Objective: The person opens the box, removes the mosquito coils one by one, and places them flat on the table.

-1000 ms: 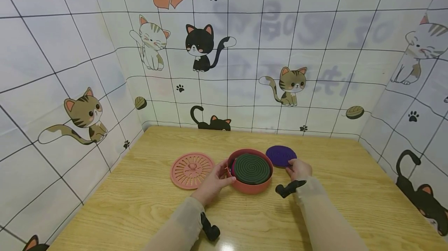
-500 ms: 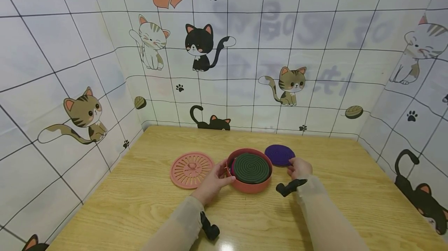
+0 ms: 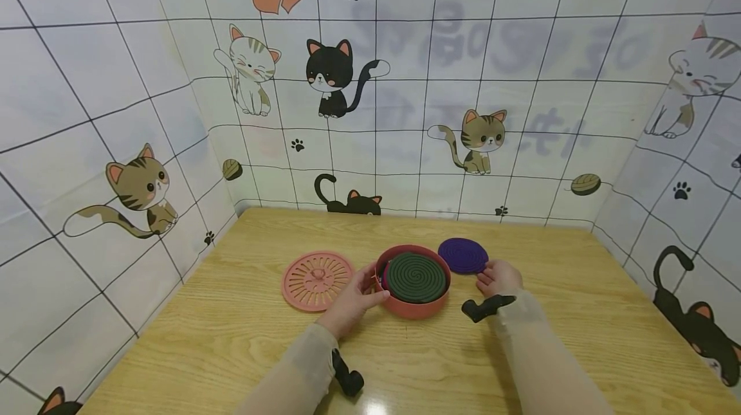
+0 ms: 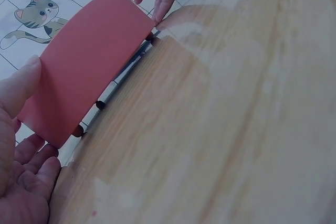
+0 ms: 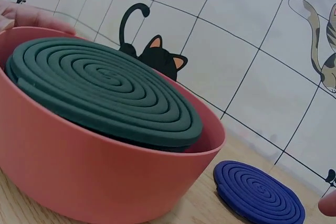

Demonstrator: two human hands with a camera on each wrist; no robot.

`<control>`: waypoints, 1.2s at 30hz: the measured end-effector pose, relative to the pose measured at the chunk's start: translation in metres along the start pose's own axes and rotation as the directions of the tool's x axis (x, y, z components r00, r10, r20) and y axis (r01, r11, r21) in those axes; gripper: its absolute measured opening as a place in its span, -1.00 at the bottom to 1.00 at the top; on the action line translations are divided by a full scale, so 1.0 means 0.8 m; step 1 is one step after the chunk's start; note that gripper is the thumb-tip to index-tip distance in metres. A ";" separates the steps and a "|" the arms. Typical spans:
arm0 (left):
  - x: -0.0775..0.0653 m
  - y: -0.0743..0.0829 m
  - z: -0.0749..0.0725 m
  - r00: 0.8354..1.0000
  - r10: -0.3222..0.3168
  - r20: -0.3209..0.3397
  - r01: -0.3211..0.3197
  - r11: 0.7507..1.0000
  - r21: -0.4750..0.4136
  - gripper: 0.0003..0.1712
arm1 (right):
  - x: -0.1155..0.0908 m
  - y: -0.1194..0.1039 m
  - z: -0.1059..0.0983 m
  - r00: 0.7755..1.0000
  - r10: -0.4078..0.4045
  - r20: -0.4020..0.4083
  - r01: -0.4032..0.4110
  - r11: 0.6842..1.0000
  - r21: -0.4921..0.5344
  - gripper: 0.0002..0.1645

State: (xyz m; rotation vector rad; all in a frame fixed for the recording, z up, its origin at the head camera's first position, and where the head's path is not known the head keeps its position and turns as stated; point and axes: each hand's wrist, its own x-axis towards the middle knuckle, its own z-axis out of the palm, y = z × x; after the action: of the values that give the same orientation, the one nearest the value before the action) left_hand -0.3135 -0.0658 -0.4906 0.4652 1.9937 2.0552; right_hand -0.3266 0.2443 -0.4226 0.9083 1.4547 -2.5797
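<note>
In the head view a round red mosquito coil box (image 3: 412, 311) stands on the wooden table. My left hand (image 3: 350, 302) holds its left side, thumb at the front and fingers round behind; the left wrist view shows this thumb on the box wall (image 4: 89, 56). A dark green mosquito coil (image 3: 417, 278) lies inside, near the rim and slightly tilted in the right wrist view. Behind and right of the box, a purple mosquito coil (image 3: 463, 256) lies flat on the table. My right hand (image 3: 500, 278) is just beside it, and the right wrist view shows a fingertip apart from it.
A pink slotted lid (image 3: 318, 280) with a small knob lies left of the box, close to my left forearm. Cat-print sheets (image 3: 405, 106) stand at the back and both sides of the table (image 3: 405, 370). Black straps circle both wrists.
My right hand has let go of the purple coil and drawn slightly right. The coil shifted a little away from me. My left hand has kept its hold on the box.
</note>
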 end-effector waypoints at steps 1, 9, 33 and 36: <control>0.000 0.000 0.000 1.000 0.000 -0.001 0.000 1.000 0.001 -0.09 | -0.001 -0.001 0.000 1.000 0.008 0.010 -0.008 1.000 0.014 -0.26; -0.002 0.003 0.001 1.000 -0.003 -0.008 0.003 1.000 0.015 -0.09 | 0.008 -0.003 -0.009 0.999 0.032 0.042 -0.034 0.999 0.036 -0.25; 0.000 0.000 0.000 1.000 -0.002 -0.007 0.002 1.000 0.002 -0.11 | -0.031 0.013 0.023 0.888 -0.349 0.299 0.455 0.766 -0.455 -0.37; 0.000 -0.001 0.000 1.000 0.000 -0.007 0.000 1.000 0.000 -0.11 | -0.034 0.016 0.036 0.850 -0.365 0.379 0.519 0.702 -0.488 -0.38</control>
State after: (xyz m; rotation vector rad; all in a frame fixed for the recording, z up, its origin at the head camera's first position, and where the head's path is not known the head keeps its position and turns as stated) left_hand -0.3137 -0.0657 -0.4911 0.4581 1.9980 2.0596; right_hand -0.3133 0.2077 -0.4077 0.1317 2.3994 -2.1252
